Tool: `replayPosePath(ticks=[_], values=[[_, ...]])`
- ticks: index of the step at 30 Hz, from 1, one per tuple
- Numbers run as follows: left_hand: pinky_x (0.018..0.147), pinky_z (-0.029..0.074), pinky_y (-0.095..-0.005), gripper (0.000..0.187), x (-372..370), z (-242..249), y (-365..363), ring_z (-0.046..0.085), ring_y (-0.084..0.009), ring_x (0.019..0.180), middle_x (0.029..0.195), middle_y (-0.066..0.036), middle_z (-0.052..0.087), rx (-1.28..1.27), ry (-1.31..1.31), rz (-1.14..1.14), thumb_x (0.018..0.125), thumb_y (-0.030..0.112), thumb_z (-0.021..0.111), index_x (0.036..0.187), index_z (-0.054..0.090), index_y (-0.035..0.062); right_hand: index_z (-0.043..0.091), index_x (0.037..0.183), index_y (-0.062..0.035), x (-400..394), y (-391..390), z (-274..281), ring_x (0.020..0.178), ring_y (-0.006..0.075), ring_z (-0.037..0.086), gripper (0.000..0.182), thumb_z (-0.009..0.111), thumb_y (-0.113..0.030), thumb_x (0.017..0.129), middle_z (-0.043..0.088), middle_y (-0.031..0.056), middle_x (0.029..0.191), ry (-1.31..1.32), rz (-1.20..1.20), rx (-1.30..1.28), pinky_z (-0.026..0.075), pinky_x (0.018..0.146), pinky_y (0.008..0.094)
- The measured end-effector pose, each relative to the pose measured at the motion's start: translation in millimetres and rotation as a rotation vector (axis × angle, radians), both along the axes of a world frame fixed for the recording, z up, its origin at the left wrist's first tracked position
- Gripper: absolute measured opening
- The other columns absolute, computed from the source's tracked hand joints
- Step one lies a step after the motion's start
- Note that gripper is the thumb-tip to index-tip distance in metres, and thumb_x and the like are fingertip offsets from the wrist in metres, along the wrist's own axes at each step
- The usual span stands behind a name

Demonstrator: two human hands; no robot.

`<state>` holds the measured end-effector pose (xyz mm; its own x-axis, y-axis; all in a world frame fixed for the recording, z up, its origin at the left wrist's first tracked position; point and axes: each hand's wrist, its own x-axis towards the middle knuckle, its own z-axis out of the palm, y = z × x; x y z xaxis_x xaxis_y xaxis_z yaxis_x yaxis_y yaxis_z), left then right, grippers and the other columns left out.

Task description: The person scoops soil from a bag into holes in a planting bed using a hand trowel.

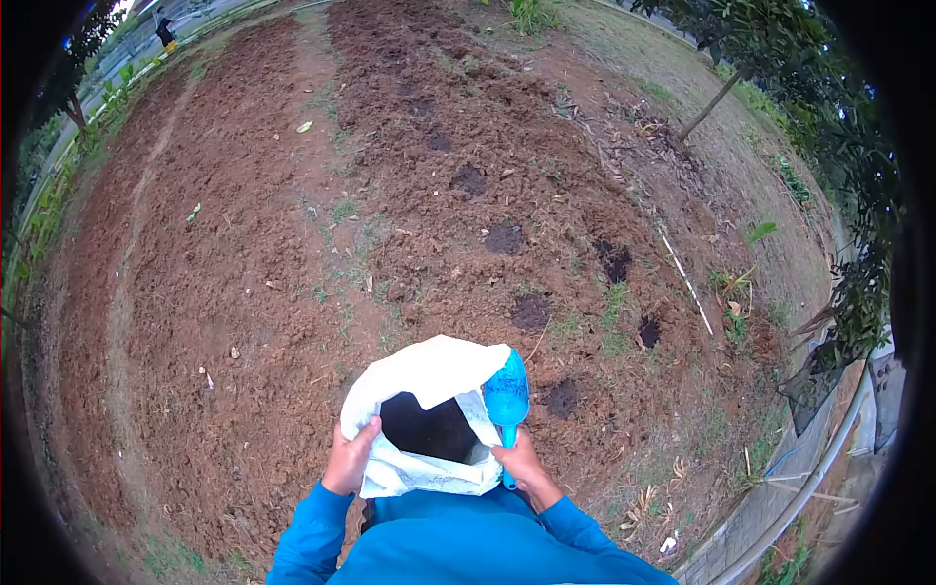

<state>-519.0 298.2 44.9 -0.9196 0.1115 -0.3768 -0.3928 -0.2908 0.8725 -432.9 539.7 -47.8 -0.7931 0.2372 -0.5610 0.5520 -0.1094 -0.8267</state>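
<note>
A white sack (429, 366) with its mouth open is held against my front, and dark soil-like material (424, 429) shows inside. My left hand (351, 456) grips the sack's left edge, thumb over the rim. On the other side, my right hand (526, 465) closes round the handle of a blue hand scoop (507, 390) and also touches the sack's right edge. The scoop's blade points away from me, and dark specks cling to it. Ahead, several dark patches (504, 238) lie in a row in the reddish-brown tilled bed (439, 263).
A white stick (687, 283) lies on the ground to the right. Beyond it stands a thin tree trunk (712, 105). A pale curved pipe (824, 478) and dark netting (814, 395) border the lower right. A person (164, 37) is far off at the upper left.
</note>
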Motion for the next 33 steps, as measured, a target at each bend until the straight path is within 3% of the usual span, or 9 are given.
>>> replayPosePath(ticks=[5,8,11,13,14,17,18,27,33], values=[[0.052,0.039,-0.0221,0.014,-75.0,20.4,9.8,0.048,-0.0055,0.061,0.075,0.002,0.052,0.026,0.087,0.054,0.083,0.012,0.053,0.093,0.053,0.0040,0.051,0.093,-0.0006,-70.7,1.7,6.3,0.064,0.0128,0.050,0.028,0.055,-0.003,0.065,0.053,0.0049,0.073,0.121,0.063,0.065,0.042,0.059,0.0284],[0.053,0.039,-0.0221,0.016,-126.3,4.9,19.4,0.047,-0.0053,0.062,0.075,0.002,0.052,-0.035,0.106,-0.045,0.082,0.011,0.054,0.096,0.054,0.0031,0.050,0.087,-0.0009,-115.8,14.3,-9.9,0.059,0.0119,0.048,0.021,0.055,-0.005,0.066,0.050,0.0034,0.067,0.004,0.164,0.074,0.039,0.052,0.0288],[0.057,0.039,-0.0221,0.018,-188.6,-13.9,30.1,0.048,-0.0055,0.066,0.079,0.002,0.054,-0.079,0.042,-0.095,0.081,0.010,0.054,0.097,0.054,0.0022,0.051,0.089,-0.0012,-161.9,13.9,-41.4,0.064,0.0145,0.052,0.024,0.055,-0.005,0.066,0.052,0.0061,0.070,-0.035,0.136,0.003,0.041,0.057,0.0297],[0.059,0.040,-0.0227,0.018,-241.0,-8.9,47.2,0.048,-0.0061,0.068,0.081,0.000,0.055,-0.091,0.072,-0.059,0.081,0.010,0.054,0.096,0.055,0.0012,0.052,0.092,-0.0005,-200.1,10.7,-54.8,0.069,0.0191,0.055,0.028,0.057,-0.006,0.065,0.055,0.0097,0.073,0.041,0.208,0.215,0.043,0.062,0.0316],[0.059,0.040,-0.0228,0.017,-263.8,-2.6,52.5,0.048,-0.0063,0.068,0.081,0.000,0.055,-0.108,0.016,-0.036,0.081,0.011,0.053,0.096,0.055,0.0010,0.052,0.096,-0.0006,-220.0,8.5,-61.3,0.081,0.0181,0.054,0.030,0.058,-0.003,0.067,0.057,0.0098,0.085,-0.028,0.212,0.090,0.042,0.072,0.0309],[0.058,0.039,-0.0225,0.018,-334.4,6.9,63.1,0.048,-0.0059,0.067,0.079,0.001,0.054,-0.171,-0.048,-0.049,0.082,0.012,0.052,0.096,0.055,0.0007,0.051,0.099,-0.0009,-281.4,14.8,-55.8,0.081,0.0177,0.054,0.033,0.059,-0.002,0.067,0.057,0.0094,0.085,-0.045,0.164,0.034,0.042,0.071,0.0306],[0.057,0.038,-0.0222,0.018,-357.7,4.2,66.5,0.047,-0.0056,0.066,0.078,0.001,0.054,-0.184,-0.028,-0.117,0.082,0.012,0.052,0.096,0.055,0.0008,0.050,0.095,0.0001,-300.1,22.0,-55.0,0.071,0.0201,0.056,0.033,0.060,-0.006,0.064,0.056,0.0114,0.075,-0.007,0.075,0.074,0.044,0.064,0.0331],[0.058,0.037,-0.0213,0.016,-544.9,18.7,164.3,0.046,-0.0048,0.067,0.076,0.003,0.054,0.017,0.134,-0.272,0.082,0.013,0.054,0.092,0.056,0.0012,0.048,0.101,-0.0015,-493.8,123.0,37.7,0.070,0.0109,0.051,0.035,0.052,0.001,0.066,0.053,0.0032,0.081,0.054,-0.211,-0.009,0.041,0.061,0.0258],[0.074,0.041,-0.0265,0.029,-681.1,-0.7,218.2,0.053,-0.0128,0.086,0.099,-0.006,0.056,0.049,0.115,-0.298,0.083,0.015,0.053,0.106,0.051,-0.0014,0.047,0.096,-0.0008,-629.6,173.6,13.7,0.066,0.0109,0.048,0.032,0.051,0.003,0.064,0.050,0.0025,0.075,0.189,-0.267,0.256,0.041,0.058,0.0262]])
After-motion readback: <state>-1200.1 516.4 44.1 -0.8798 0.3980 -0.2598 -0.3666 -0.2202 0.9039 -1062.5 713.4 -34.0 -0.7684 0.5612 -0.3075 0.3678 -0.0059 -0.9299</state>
